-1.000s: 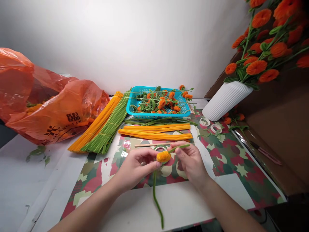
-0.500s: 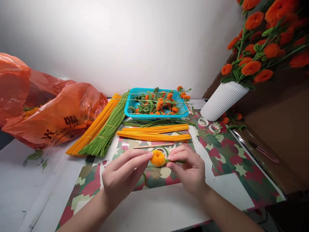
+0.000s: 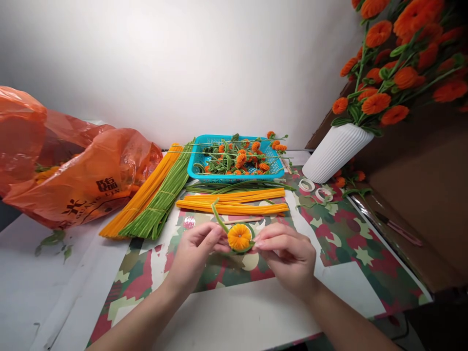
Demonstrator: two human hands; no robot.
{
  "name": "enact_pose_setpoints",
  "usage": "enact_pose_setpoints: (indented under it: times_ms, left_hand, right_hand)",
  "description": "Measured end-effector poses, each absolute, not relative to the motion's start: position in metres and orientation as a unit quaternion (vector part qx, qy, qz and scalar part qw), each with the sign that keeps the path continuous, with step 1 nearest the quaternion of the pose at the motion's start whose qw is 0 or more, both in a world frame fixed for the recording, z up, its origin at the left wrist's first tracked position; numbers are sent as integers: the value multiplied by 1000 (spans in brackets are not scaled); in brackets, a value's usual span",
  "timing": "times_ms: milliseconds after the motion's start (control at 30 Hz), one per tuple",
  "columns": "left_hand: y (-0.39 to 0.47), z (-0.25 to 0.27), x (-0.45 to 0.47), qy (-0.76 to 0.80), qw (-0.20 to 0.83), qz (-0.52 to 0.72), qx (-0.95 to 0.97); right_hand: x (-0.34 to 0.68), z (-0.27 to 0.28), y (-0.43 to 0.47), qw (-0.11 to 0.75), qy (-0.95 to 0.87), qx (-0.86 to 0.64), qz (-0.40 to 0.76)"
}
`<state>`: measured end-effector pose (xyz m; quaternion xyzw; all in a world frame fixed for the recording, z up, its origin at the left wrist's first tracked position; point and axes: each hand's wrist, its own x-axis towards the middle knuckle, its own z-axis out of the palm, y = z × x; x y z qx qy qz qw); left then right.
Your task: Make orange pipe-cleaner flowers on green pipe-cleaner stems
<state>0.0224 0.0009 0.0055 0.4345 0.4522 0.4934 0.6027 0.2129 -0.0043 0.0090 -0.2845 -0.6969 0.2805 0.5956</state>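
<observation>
Left hand (image 3: 193, 251) grips yellow flower (image 3: 239, 237) from its left; right hand (image 3: 290, 256) pinches green strip (image 3: 219, 216) opposite, one end slanting away leftward.

To the left of your left hand (image 3: 197, 251), and farther from you, the orange plastic bag (image 3: 82, 168) bears dark print: the Latin letters "GUANG LIN" (image 3: 95, 202) slant up rightward beneath two large characters (image 3: 107, 184), the left one looking like 光.
</observation>
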Motion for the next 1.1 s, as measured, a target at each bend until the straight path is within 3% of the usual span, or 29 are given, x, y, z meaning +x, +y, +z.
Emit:
enact_pose_setpoints:
  times_ms: [133, 400, 533, 700, 867, 1000, 1100]
  left_hand:
    - [2, 7, 25, 425, 687, 474, 351]
    - [2, 5, 30, 385, 753, 471, 252]
    - [0, -1, 32, 334, 800, 435, 241]
    - [-3, 0, 30, 245, 866, 340, 274]
    - [-1, -3, 25, 309, 854, 262, 327]
    - [4, -3, 27, 435, 766, 343, 326]
    - [4, 4, 29, 456, 713, 399, 353]
  right_hand:
    - [212, 8, -3, 581, -708, -290, 277]
    - [200, -2, 0, 534, -359, -358, 677]
    - [200, -1, 1, 489, -279, -318, 763]
    - [203, -2, 2, 414, -329, -215, 821]
    - [208, 4, 1, 412, -519, -206, 720]
    - [213, 11, 1, 480, -674, -353, 437]
    - [213, 13, 1, 497, -728, -378, 282]
